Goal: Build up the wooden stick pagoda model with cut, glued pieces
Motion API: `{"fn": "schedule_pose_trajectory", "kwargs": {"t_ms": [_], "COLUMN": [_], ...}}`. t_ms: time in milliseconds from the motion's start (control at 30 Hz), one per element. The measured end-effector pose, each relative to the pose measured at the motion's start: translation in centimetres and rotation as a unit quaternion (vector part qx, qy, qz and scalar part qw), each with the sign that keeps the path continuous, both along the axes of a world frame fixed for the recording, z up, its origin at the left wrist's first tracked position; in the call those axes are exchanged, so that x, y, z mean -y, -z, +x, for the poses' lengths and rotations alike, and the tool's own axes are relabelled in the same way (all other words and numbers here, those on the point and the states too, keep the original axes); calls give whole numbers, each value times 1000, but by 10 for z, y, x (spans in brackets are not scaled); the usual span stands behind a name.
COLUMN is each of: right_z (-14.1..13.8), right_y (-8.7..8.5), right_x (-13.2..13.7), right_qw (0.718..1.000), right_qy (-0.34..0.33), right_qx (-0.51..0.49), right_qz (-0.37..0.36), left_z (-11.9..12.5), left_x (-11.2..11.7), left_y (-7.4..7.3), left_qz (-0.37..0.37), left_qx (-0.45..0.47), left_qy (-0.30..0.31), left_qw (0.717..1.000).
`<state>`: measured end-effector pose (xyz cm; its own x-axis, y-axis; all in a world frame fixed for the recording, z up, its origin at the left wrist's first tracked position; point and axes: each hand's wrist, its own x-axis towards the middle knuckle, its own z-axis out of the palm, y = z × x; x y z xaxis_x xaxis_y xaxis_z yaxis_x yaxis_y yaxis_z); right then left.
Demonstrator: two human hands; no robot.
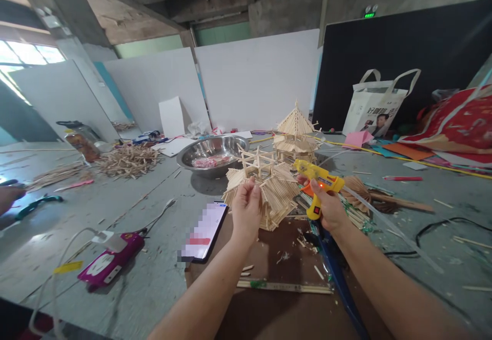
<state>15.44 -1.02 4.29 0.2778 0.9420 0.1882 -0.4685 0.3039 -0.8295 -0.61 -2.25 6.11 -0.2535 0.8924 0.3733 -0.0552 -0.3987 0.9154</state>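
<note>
My right hand (333,211) is wrapped round the grip of a yellow hot glue gun (321,176). A clear glue stick trails from its back, and its nozzle points left toward a model roof (277,196) built of thin wooden sticks. Just in front of that roof, my left hand (246,209) is closed in a pinch; whatever its fingertips hold is hidden. Upright sticks and crossed beams (261,161) form an open frame on top of the roof. Behind it stands a second stick model, a pagoda (295,135) with a pointed top.
A brown board (277,309) lies under the model, with stick scraps and a blue-handled tool (342,283). Left are a phone (205,232), purple power strip (113,260), steel basin (184,158) and stick pile (128,160). Another person's hand (9,196) shows at the left edge.
</note>
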Motion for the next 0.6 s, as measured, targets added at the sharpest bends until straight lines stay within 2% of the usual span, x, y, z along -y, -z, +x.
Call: {"fn": "schedule_pose_trajectory", "kwargs": {"t_ms": [233,333,467,600], "right_z": [-11,-20,-27,-28], "right_y": [-5,-4,-2,-2], "right_x": [5,10,17,19], "right_qw": [995,992,991,990], "right_qy": [93,121,130,130], "right_qx": [-6,-10,12,28], "right_qz": [-34,-43,-41,-41], "left_z": [-1,-7,-15,-18], "left_x": [-5,-13,-27,-36], "left_y": [-13,-14,-13,-13], "left_qz": [-38,-59,-81,-86], "left_qx": [-12,16,79,102], "left_qy": [23,37,93,127], "left_qw": [999,997,989,983]}}
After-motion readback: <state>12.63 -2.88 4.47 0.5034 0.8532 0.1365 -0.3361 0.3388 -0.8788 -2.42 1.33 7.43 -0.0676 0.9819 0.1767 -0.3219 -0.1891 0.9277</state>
